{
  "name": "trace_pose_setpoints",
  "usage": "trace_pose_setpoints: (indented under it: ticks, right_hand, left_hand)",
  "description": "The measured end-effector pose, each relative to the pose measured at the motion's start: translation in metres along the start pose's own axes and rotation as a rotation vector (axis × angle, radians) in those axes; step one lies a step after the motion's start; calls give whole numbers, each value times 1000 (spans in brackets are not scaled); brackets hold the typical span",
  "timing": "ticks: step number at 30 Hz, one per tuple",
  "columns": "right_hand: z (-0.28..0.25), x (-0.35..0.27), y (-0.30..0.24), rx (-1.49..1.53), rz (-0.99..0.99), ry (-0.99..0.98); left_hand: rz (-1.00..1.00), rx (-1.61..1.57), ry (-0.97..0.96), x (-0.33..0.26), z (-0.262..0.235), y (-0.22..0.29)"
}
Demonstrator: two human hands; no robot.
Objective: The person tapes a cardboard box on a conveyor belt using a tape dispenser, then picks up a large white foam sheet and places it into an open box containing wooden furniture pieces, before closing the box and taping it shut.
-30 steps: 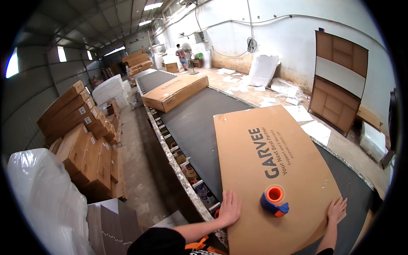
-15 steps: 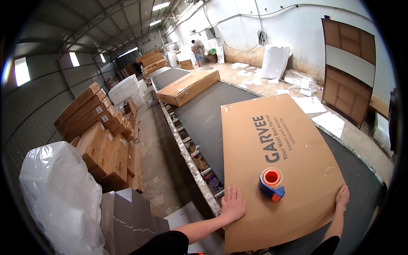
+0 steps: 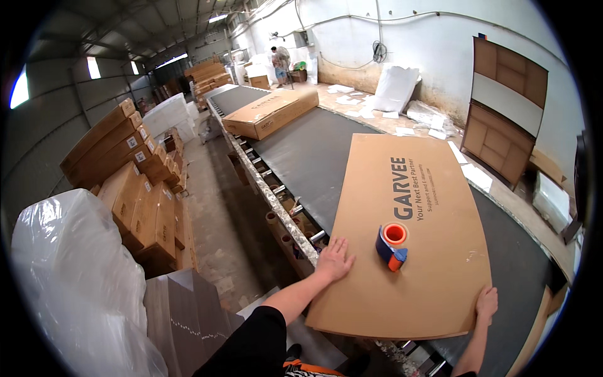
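A large flat brown cardboard carton (image 3: 440,251) with dark print lies on the dark conveyor belt (image 3: 314,163). On top of it stands a tape dispenser (image 3: 392,247), blue and orange with a roll of tape. My left hand (image 3: 335,259) rests on the carton's left edge, fingers spread. At the near right edge, my right hand (image 3: 486,305) is closed around the carton's side, its fingertips partly hidden. Neither hand touches the dispenser.
Another long carton (image 3: 270,114) sits farther up the belt. Stacked cartons (image 3: 147,210), plastic-wrapped white bundles (image 3: 69,270) and grey-brown cardboard (image 3: 185,314) stand left. White sheets (image 3: 477,177) lie along the right side. A tall brown panel (image 3: 505,113) leans by the wall. Far off, a person (image 3: 280,65) stands.
The carton has turned clockwise and slid a little away from me, carrying the tape dispenser along. Both hands have stayed on its edges. My view has also shifted slightly.
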State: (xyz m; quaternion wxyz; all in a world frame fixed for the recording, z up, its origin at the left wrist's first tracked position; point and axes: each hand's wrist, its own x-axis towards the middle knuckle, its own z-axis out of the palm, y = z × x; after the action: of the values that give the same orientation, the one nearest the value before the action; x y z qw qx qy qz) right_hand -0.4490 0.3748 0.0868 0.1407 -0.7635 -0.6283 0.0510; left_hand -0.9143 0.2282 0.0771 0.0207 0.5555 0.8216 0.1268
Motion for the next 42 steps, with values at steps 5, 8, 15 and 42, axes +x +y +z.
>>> trace_pose_setpoints:
  ticks: [5,8,15,42]
  right_hand:
    - [4,-130,-37,58,150,-33]
    - [48,-184,-49,103,256,26]
    - [93,-215,-29,269,-20,162]
    - [215,-294,-145,877,733,428]
  left_hand:
    - [135,-54,36,30,-9,-91]
    - [175,-92,67,50,-11,-129]
    - [702,68,-79,27,27,-175]
    - [890,159,78,32,10,-90]
